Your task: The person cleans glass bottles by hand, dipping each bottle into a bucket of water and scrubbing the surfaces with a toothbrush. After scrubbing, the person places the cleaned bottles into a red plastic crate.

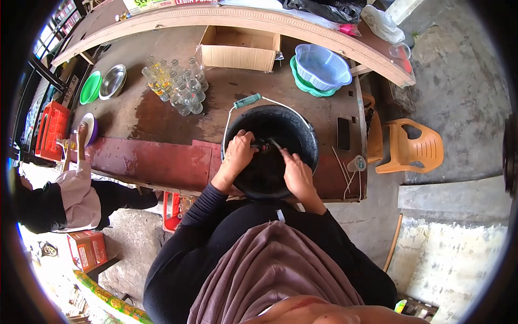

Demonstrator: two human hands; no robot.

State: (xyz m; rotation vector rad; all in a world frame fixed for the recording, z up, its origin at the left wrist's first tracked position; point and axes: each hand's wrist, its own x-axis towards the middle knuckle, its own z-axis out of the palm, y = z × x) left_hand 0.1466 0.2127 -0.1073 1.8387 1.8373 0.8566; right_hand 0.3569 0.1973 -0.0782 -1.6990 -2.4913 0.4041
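A large black bucket (312,143) stands in front of me on the table, its handle with a green grip tipped towards the far side. Over its opening, my left hand (240,154) is closed around a glass bottle (263,146), which looks dark against the bucket's inside. My right hand (297,174) pinches a thin pale stick (276,144), its far end close to the bottle's mouth. Whether the stick has a brush head I cannot tell. Both wrists pass over the near rim.
Several glass bottles (178,86) stand beyond the bucket, near a cardboard box (238,56). Plastic baskets (322,67), a phone (343,134) and a cup (356,163) lie to the right. At left, another person (81,189) reaches into a bowl (90,129). An orange chair (413,144) stands right of the table.
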